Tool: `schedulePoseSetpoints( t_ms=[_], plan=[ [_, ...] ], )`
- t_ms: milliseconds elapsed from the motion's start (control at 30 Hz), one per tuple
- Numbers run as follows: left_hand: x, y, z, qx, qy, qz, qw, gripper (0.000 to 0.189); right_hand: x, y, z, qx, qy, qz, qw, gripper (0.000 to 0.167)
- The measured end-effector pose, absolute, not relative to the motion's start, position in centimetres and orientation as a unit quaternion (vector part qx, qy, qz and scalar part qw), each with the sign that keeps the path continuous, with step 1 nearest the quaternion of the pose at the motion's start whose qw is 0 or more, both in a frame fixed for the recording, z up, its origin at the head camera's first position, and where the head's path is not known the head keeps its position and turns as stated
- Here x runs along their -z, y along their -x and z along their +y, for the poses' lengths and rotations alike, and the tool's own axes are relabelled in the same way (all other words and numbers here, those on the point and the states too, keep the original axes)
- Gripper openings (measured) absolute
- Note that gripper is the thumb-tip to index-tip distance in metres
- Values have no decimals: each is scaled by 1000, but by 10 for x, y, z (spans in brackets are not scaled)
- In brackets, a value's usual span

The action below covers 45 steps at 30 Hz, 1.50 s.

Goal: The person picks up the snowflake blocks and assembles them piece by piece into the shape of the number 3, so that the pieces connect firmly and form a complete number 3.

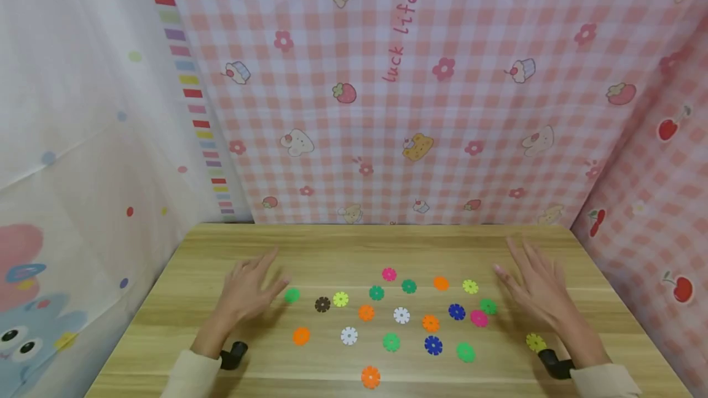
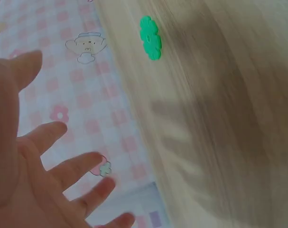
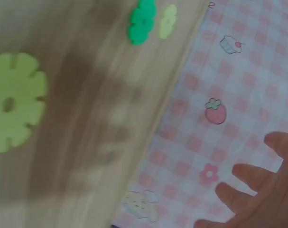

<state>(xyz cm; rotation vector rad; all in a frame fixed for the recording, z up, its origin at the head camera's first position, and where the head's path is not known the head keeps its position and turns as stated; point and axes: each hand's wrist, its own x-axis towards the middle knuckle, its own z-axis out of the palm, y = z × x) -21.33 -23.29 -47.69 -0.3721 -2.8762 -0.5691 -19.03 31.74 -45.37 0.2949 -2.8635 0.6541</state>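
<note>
Many notched snowflake discs (image 1: 431, 319) are scattered mostly between the left hand (image 1: 247, 289) and the right hand (image 1: 538, 286), both loosely spread, nothing held; picking up is judged not yet begun, and a careful pinch would be called for.

"What are they wearing?"
"A left sleeve (image 1: 190, 375) and a right sleeve (image 1: 605, 381), both pale cream; the left hand (image 1: 247, 290) and the right hand (image 1: 536, 284) are bare."
"And the dark parts?"
"A left wrist camera (image 1: 235, 355) and a right wrist camera (image 1: 555, 365), both black and stubby, each with a bend."
</note>
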Motion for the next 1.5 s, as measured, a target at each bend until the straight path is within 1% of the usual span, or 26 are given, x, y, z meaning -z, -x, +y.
schedulePoseSetpoints(
  t_ms=[133,267,400,533,667,900,1033,1133,1233,1500],
  plan=[
    [480,213,-241,265,143,-953,38,69,461,188,327,-273,-88,-957,45,68],
    [484,212,-247,341,136,-930,-26,69,469,185,337,-313,-83,-946,14,64],
    [490,214,-246,383,119,-913,-67,64,477,182,344,-335,-75,-939,-7,56],
    [498,220,-242,421,126,-895,-78,57,481,181,350,-350,-62,-933,-48,51],
    [506,224,-239,441,131,-884,-86,53,483,178,360,-378,-64,-918,-103,47],
    [511,227,-235,447,141,-877,-109,45,491,177,394,-458,-147,-855,-193,37],
    [512,227,-234,439,131,-882,-113,41,493,175,406,-500,-176,-815,-234,37],
    [511,227,-232,443,114,-882,-114,39,496,173,408,-510,-185,-804,-243,39],
    [511,227,-231,446,102,-882,-112,36,499,172,408,-508,-189,-807,-234,40],
    [513,226,-227,449,92,-882,-112,31,507,164,411,-496,-207,-812,-226,33]
  ],
)
